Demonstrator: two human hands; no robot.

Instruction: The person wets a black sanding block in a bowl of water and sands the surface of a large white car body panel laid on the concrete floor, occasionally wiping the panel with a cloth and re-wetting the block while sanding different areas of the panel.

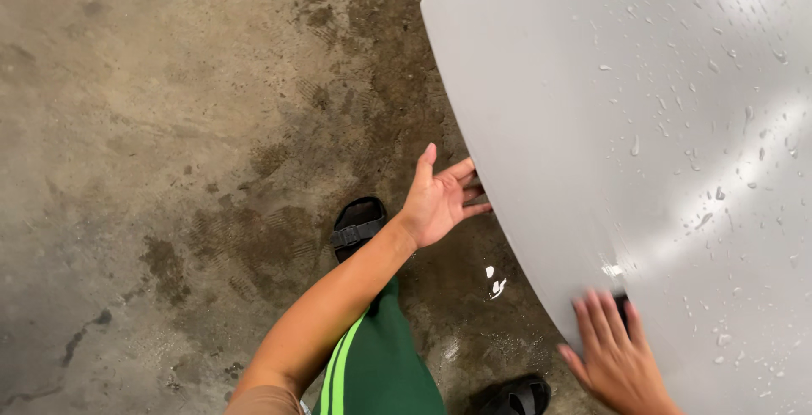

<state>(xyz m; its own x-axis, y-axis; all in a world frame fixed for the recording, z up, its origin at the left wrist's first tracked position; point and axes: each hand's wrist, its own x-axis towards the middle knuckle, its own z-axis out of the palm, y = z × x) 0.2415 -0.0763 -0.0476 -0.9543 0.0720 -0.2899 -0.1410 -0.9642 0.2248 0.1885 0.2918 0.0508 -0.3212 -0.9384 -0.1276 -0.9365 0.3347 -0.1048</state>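
Grey car panel (pixel 643 127), beaded with water above the wet concrete floor (pixel 152 127), is gripped at its curved lower edge by the left hand (pixel 440 199), fingers spread, while a dark object, seemingly a wiping pad, is pressed on it under the splayed right hand (pixel 616 356).

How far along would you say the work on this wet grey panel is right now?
Done: the grey panel is already wetted, beaded with droplets. In hand: the right hand lies flat on it, while the left hand reaches under its edge. Left: droplets cover the whole surface, nothing dried.
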